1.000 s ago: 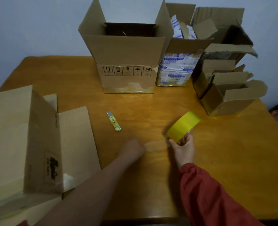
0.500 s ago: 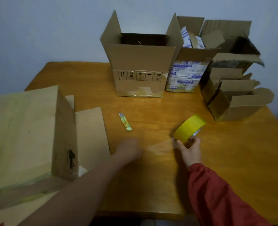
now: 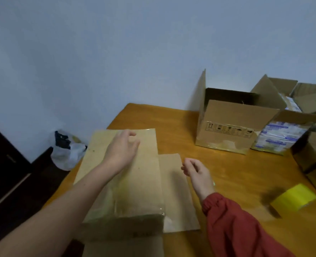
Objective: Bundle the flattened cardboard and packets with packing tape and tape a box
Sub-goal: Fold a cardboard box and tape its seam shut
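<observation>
Wood table (image 3: pixel 227 173): L hand (image 3: pixel 122 151) over cardboard (image 3: pixel 135 186), R hand (image 3: pixel 198 173) beside; both grips released.

Row of black handling pictograms, up-arrows, glass and umbrella among them, ran along the open cardboard box (image 3: pixel 237 115) right of centre, blue print on the white packets (image 3: pixel 281 132) at far right was too blurred to read

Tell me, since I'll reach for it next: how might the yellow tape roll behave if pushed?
The yellow tape roll is round, so it may roll if nudged on its rim; blur hides its exact pose. It looks solid and compact, likely stiff, easy to grip.
</observation>
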